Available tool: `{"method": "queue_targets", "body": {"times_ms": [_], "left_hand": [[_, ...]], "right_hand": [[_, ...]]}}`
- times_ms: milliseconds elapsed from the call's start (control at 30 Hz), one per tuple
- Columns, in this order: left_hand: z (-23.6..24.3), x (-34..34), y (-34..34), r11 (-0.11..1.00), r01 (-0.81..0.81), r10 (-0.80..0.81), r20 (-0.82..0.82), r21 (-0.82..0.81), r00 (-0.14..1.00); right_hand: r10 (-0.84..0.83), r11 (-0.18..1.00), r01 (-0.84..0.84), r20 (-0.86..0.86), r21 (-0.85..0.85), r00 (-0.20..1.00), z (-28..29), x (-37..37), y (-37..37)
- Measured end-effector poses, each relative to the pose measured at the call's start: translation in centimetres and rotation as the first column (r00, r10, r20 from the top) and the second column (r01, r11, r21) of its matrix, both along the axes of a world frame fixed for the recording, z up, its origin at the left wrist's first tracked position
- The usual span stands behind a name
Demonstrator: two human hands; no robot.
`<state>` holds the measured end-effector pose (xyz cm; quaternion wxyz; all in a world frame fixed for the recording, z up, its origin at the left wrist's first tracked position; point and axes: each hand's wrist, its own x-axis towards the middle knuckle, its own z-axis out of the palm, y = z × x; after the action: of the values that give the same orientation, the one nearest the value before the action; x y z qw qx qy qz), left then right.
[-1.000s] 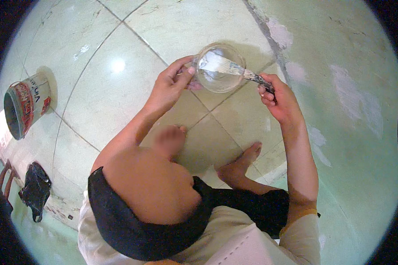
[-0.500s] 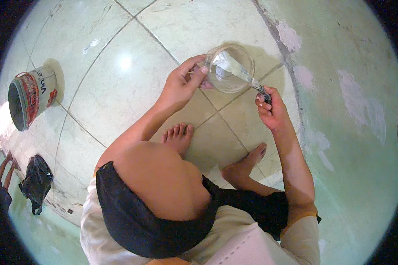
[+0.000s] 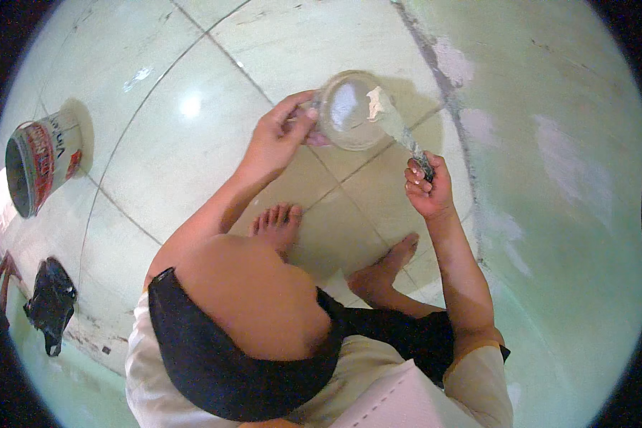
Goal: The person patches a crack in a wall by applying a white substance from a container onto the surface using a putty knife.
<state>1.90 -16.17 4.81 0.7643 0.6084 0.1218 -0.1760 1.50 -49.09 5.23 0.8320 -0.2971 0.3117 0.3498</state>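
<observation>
My left hand [image 3: 282, 135] is closed on the side of a round clear plastic tub [image 3: 360, 140], thumb near the rim. Some white paste [image 3: 344, 103] shows inside it. My right hand [image 3: 431, 187] grips the dark, smeared handle of a putty knife [image 3: 398, 130]. The blade is whitened and carries a lump of paste [image 3: 376, 103] at its tip. That tip is over the right part of the tub's mouth, with the handle slanting down to the right.
A wall [image 3: 571, 235] with pale filler patches rises on the right, meeting the tiled floor [image 3: 185, 153] at a dark, rough joint. Far left, a paint bucket [image 3: 60, 146] lies on its side near a black plastic bag [image 3: 52, 299]. My bare feet are below the tub.
The putty knife has come up out of the tub toward the right, now with a lump of paste on its tip. My left hand keeps the tub; the whole view has shifted slightly.
</observation>
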Motion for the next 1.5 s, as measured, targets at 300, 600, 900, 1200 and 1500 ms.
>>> {"method": "queue_targets", "body": {"times_ms": [300,600,900,1200,1500], "left_hand": [[-0.4,0.0,0.6,0.999,-0.043,0.043,-0.061,0.000,0.997],[-0.7,-0.3,0.6,0.995,-0.076,0.071,-0.077,-0.062,0.994],[0.2,-0.3,0.3,0.993,-0.090,0.084,-0.076,-0.078,0.994],[-0.6,-0.6,0.5,0.995,-0.080,0.075,-0.071,-0.057,0.995],[-0.4,-0.2,0.0,0.994,-0.105,0.102,-0.070,-0.035,0.992]], "right_hand": [[-0.223,0.953,0.252,0.174,-0.167,0.959,4.6,2.2,-3.1],[-0.311,0.932,0.325,0.105,-0.162,0.945,4.1,4.7,-6.9],[-0.452,0.891,0.449,-0.060,-0.060,0.890,6.4,8.6,-5.4],[-0.408,0.888,0.400,0.012,-0.228,0.913,12.4,7.8,-2.8],[-0.436,0.877,0.422,-0.013,-0.228,0.900,7.7,11.4,-0.3]]}}
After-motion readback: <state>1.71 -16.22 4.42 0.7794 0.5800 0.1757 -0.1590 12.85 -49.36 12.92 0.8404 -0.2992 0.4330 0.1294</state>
